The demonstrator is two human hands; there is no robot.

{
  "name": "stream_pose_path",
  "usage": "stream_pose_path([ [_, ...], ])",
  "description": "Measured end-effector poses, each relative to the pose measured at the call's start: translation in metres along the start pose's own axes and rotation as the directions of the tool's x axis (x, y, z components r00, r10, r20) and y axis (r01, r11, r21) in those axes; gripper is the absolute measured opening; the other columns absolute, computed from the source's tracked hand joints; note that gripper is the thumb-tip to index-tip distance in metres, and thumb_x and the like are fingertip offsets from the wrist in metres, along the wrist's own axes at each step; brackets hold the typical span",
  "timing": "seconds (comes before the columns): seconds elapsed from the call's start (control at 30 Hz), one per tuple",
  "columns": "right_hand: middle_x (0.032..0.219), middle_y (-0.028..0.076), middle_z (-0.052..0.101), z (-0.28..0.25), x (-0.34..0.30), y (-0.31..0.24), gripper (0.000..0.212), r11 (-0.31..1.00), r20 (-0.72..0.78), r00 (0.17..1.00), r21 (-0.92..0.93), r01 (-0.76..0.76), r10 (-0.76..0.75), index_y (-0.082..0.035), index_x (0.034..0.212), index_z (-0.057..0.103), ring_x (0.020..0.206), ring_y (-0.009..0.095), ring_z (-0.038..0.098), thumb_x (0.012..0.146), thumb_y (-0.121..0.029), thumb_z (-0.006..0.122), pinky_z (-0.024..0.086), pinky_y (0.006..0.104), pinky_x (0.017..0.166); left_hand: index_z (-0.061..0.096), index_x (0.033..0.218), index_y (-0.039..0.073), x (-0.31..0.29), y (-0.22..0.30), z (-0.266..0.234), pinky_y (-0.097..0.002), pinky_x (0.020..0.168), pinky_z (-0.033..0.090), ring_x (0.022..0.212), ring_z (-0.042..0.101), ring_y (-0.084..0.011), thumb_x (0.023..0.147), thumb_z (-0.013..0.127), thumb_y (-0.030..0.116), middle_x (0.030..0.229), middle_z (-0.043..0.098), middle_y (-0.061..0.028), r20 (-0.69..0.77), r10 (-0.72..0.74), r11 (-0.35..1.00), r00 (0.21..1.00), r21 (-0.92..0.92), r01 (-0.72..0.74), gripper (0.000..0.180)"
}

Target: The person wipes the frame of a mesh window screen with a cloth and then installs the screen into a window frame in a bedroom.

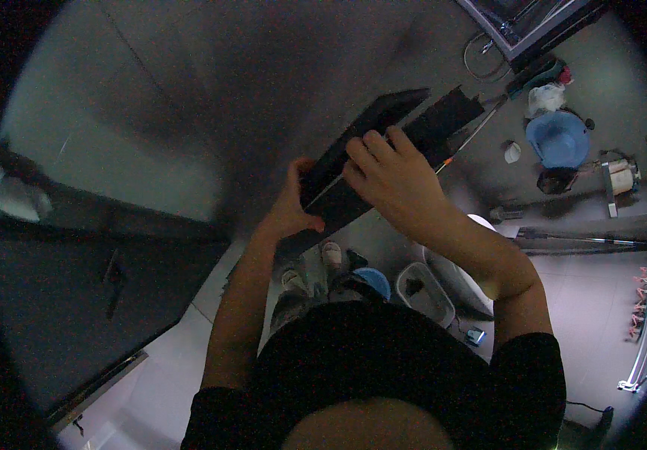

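Observation:
In front of me is a long dark object (pixel 368 124) like an opened slim case or folded panel, lying diagonally; its exact kind is too dark to make out. My left hand (pixel 293 199) is wrapped round its near left end, with the thumb on the lower side. Bent fingers of my right hand (pixel 391 172) rest over its middle and hold the edge between the two dark leaves. Beyond the right hand, a dark strip with a jagged end (pixel 454 112) reaches to the upper right.
A thin pole (pixel 481 129) lies past the right hand. Farther right are a blue basin (pixel 561 139), a white bag (pixel 546 98) and a dark-framed unit (pixel 518 30). A grey bin (pixel 424 292) and a blue bucket (pixel 373 283) stand near my feet. On the left is a dark door (pixel 98 300).

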State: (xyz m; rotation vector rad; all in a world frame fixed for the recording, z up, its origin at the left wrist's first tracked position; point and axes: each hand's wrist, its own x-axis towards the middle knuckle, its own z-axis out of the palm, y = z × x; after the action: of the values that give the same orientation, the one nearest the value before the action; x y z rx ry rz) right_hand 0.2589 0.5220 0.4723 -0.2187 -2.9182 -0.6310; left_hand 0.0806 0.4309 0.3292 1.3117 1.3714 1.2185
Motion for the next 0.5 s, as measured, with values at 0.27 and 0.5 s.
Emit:
stream_pose_path([
  [0.27, 0.1, 0.004, 0.053, 0.011, 0.011, -0.006, 0.021, 0.999, -0.054, 0.999, -0.04, -0.007, 0.005, -0.012, 0.089, 0.06, 0.099, 0.021, 0.047, 0.069, -0.019, 0.058, 0.037, 0.0357, 0.086, 0.016, 0.141, 0.008, 0.0, -0.013, -0.003, -0.0392, 0.107, 0.025, 0.13, 0.027, -0.0286, 0.035, 0.088, 0.02, 0.139, 0.031, -0.014, 0.179, -0.11, 0.99, 0.978, 0.108, 0.091, 0.129],
  [0.5, 0.1, 0.003, 0.053, 0.009, 0.005, -0.007, 0.02, 0.998, -0.064, 0.997, -0.045, 0.036, -0.039, -0.014, 0.089, 0.06, 0.101, 0.021, 0.047, 0.07, -0.019, 0.058, 0.038, 0.0366, 0.087, 0.032, 0.136, 0.004, 0.012, -0.036, -0.019, -0.0372, 0.107, 0.023, 0.128, 0.032, -0.0259, 0.073, 0.065, 0.017, 0.138, 0.035, -0.0133, 0.351, -0.058, 0.995, 0.935, 0.091, 0.028, 0.072],
])
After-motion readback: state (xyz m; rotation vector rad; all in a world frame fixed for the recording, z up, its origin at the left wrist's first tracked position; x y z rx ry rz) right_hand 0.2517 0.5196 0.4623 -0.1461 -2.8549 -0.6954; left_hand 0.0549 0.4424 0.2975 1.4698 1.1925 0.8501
